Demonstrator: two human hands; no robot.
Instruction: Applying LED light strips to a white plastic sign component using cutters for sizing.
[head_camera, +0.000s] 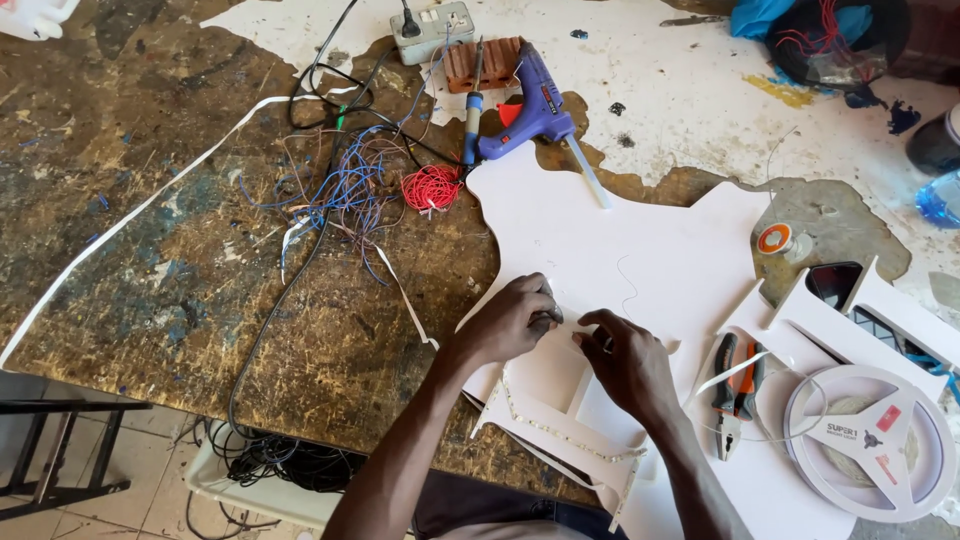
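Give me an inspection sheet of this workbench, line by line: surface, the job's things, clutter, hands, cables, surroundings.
Surface: worn bench, its white coating peeled away in big patches.
Job's things: white board with LED strip along its near edge.
Clutter: glue gun, soldering iron, brick, pliers, strip reel, solder spool, phone.
Hands: left hand and right hand meet on the board, pinching something too small to tell.
Cables: blue wires, red coil, black lead from socket strip to floor.
Surroundings: tiled floor, black frame.
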